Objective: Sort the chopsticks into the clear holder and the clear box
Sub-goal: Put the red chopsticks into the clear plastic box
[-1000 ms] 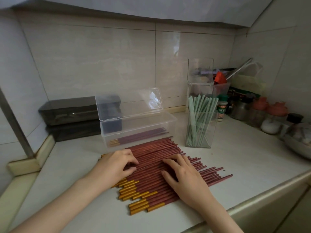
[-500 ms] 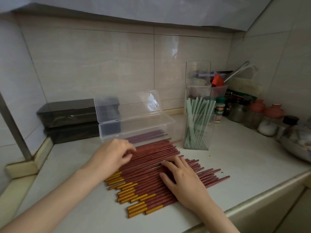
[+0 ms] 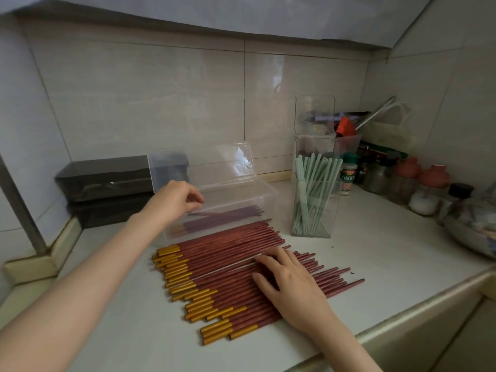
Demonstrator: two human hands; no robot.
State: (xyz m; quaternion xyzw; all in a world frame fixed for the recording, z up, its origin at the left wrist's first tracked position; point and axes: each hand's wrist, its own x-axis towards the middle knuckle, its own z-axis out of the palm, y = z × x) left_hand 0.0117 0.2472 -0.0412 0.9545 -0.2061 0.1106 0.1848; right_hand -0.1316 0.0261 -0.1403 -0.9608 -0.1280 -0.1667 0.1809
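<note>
Several red chopsticks with gold ends (image 3: pixel 230 275) lie side by side on the counter. My right hand (image 3: pixel 290 285) rests flat on the right part of this pile, fingers straight. My left hand (image 3: pixel 174 197) hovers over the left end of the open clear box (image 3: pixel 268 194), fingertips curled against the thumb and pinching the end of a red chopstick (image 3: pixel 228 210) that slants down into the box. More red chopsticks lie on the box floor. The clear holder (image 3: pixel 314 208) stands upright to the right of the box and holds several pale green chopsticks (image 3: pixel 311 189).
Two dark boxes (image 3: pixel 104 178) are stacked behind the clear box on the left. Another tall clear container (image 3: pixel 315 122), spice jars (image 3: pixel 349 173) and red-lidded jars (image 3: pixel 432 183) crowd the back right corner. The counter edge (image 3: pixel 418 304) runs along the lower right.
My left hand has lifted off the pile and moved back over the clear box with a chopstick. My right hand stays flat on the pile.
</note>
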